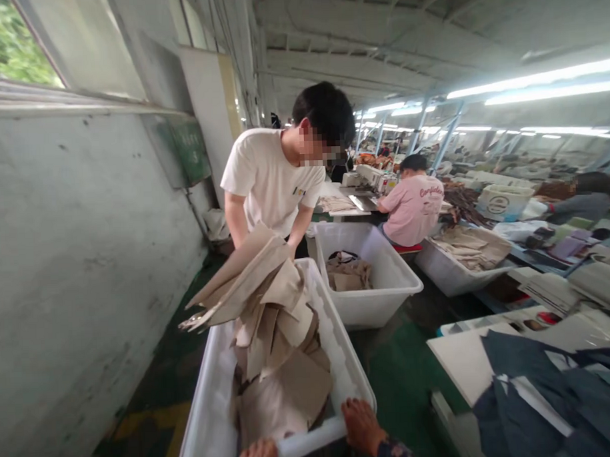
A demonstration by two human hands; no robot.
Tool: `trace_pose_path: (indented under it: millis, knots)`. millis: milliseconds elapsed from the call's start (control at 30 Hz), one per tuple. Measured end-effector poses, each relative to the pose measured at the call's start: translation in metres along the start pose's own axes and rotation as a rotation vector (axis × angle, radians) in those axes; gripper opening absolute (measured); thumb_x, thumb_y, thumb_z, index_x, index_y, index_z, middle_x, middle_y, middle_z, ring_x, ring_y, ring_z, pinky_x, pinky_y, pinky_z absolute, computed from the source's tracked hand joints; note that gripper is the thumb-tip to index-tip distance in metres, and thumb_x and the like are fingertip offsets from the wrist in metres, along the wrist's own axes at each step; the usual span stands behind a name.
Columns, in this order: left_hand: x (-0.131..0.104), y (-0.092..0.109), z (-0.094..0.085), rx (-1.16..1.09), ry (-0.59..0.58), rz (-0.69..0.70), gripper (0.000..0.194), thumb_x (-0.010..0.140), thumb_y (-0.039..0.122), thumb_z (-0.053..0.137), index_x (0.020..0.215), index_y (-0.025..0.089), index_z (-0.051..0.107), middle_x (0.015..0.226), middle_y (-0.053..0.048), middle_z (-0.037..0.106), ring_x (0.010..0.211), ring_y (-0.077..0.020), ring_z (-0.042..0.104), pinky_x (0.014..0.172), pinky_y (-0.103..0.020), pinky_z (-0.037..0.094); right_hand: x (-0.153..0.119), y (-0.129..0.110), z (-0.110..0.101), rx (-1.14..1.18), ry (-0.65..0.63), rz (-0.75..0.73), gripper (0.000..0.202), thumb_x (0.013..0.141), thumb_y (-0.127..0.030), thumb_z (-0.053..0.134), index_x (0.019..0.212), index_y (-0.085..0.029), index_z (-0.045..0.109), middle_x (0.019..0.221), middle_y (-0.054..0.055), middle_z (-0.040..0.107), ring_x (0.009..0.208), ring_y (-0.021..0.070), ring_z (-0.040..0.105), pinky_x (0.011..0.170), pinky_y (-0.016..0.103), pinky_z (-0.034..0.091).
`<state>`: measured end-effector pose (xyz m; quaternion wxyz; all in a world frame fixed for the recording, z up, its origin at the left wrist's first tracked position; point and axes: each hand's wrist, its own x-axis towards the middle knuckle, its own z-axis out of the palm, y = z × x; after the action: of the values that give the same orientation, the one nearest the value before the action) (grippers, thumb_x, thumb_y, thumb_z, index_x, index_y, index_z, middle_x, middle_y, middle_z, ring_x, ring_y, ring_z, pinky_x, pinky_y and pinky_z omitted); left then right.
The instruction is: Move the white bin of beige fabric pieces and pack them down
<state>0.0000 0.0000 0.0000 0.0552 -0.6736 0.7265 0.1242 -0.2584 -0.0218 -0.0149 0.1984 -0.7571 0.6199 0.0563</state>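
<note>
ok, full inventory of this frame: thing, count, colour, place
near bin: 1, white plastic, bottom centre, holds tan pieces
tan fabric pieces: a pile, beige, in the near bin; the top stack is lifted by a person
person in white T-shirt: 1, at the bin's far end, bent over it
second bin: 1, white, behind the near one, a few tan pieces inside
third bin: 1, white, right of it, tan pieces
person in pink shirt: 1, seated, centre right
dark blue fabric: a pile, lower right on a white table
left hand: on the near bin's rim
right hand: on the same rim
</note>
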Motion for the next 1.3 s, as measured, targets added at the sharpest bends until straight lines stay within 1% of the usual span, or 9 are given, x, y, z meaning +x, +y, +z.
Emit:
trace_pose_path:
  millis: [100, 233, 733, 833, 933, 1000, 1100, 1167, 1300]
  knots:
    - [-0.008, -0.003, 0.024, -0.023, -0.055, -0.052, 0.034, 0.087, 0.013, 0.037, 0.113, 0.015, 0.06, 0.117, -0.011, 0.06, 0.11, -0.0226, 0.053, 0.096, -0.039, 0.036, 0.005, 0.004, 0.008, -0.133, -0.032, -0.013, 0.046, 0.058, -0.013, 0.068, 0.103, -0.01, 0.063, 0.102, 0.016, 0.065, 0.095, 0.0305, 0.061, 0.083, 0.041, 0.048]
    - [-0.004, -0.009, 0.039, -0.054, -0.068, -0.072, 0.041, 0.087, 0.012, 0.029, 0.116, 0.014, 0.059, 0.114, -0.014, 0.061, 0.109, -0.0257, 0.052, 0.092, -0.039, 0.033, 0.01, 0.006, 0.014, -0.168, -0.034, -0.045, 0.04, 0.061, -0.013, 0.061, 0.101, -0.01, 0.062, 0.1, 0.014, 0.064, 0.093, 0.0295, 0.06, 0.081, 0.041, 0.047]
    - [0.001, -0.01, 0.047, -0.051, 0.009, -0.049, 0.034, 0.084, 0.013, 0.034, 0.104, 0.011, 0.062, 0.1, -0.015, 0.063, 0.098, -0.0272, 0.054, 0.084, -0.04, 0.032, 0.012, 0.005, 0.011, -0.183, -0.048, -0.062, 0.034, 0.066, -0.011, 0.053, 0.099, -0.01, 0.06, 0.099, 0.015, 0.063, 0.092, 0.0283, 0.06, 0.079, 0.039, 0.046]
    - [0.001, -0.01, 0.047, -0.046, 0.02, -0.046, 0.032, 0.084, 0.013, 0.033, 0.096, 0.013, 0.063, 0.095, -0.012, 0.064, 0.095, -0.0269, 0.055, 0.082, -0.04, 0.033, 0.01, 0.008, 0.011, -0.168, -0.101, -0.058, 0.037, 0.068, -0.012, 0.055, 0.104, -0.008, 0.059, 0.104, 0.017, 0.062, 0.096, 0.0307, 0.059, 0.083, 0.041, 0.046]
    - [0.0, -0.011, 0.046, -0.039, 0.028, -0.044, 0.034, 0.085, 0.011, 0.032, 0.095, 0.013, 0.064, 0.093, -0.012, 0.064, 0.093, -0.0261, 0.056, 0.082, -0.04, 0.033, 0.021, 0.016, 0.002, -0.106, -0.255, -0.144, 0.045, 0.067, -0.025, 0.067, 0.109, -0.01, 0.059, 0.108, 0.016, 0.063, 0.098, 0.0296, 0.06, 0.085, 0.039, 0.048]
    - [0.0, -0.011, 0.046, -0.037, 0.031, -0.038, 0.035, 0.085, 0.011, 0.033, 0.101, 0.012, 0.064, 0.096, -0.012, 0.064, 0.094, -0.0256, 0.056, 0.083, -0.039, 0.034, 0.043, 0.021, -0.014, 0.041, -0.29, -0.288, 0.064, 0.065, -0.036, 0.072, 0.122, -0.012, 0.054, 0.121, 0.015, 0.059, 0.109, 0.0284, 0.057, 0.092, 0.037, 0.046]
    - [-0.001, -0.012, 0.046, -0.031, 0.033, -0.036, 0.036, 0.085, 0.01, 0.035, 0.108, 0.012, 0.063, 0.101, -0.011, 0.065, 0.097, -0.0244, 0.055, 0.085, -0.038, 0.035, 0.101, 0.02, -0.052, 0.247, -0.036, -0.393, 0.086, 0.069, -0.046, 0.07, 0.139, -0.009, 0.035, 0.143, 0.021, 0.037, 0.133, 0.0293, 0.034, 0.11, 0.04, 0.031]
    - [0.0, -0.012, 0.048, -0.023, 0.044, -0.044, 0.035, 0.084, 0.009, 0.037, 0.107, 0.012, 0.064, 0.101, -0.011, 0.065, 0.098, -0.0235, 0.055, 0.086, -0.037, 0.036, 0.151, 0.013, -0.075, 0.274, 0.124, -0.31, 0.091, 0.07, -0.045, 0.07, 0.141, -0.004, 0.029, 0.146, 0.024, 0.029, 0.138, 0.0306, 0.022, 0.113, 0.043, 0.023]
    - [0.003, -0.013, 0.064, 0.029, 0.112, -0.069, 0.036, 0.082, 0.005, 0.04, 0.104, 0.014, 0.066, 0.104, -0.009, 0.066, 0.099, -0.0226, 0.056, 0.089, -0.036, 0.038, 0.24, -0.007, -0.087, 0.312, 0.159, -0.104, 0.088, 0.076, -0.046, 0.065, 0.144, -0.01, 0.023, 0.148, 0.021, 0.024, 0.138, 0.0307, 0.02, 0.113, 0.044, 0.02]
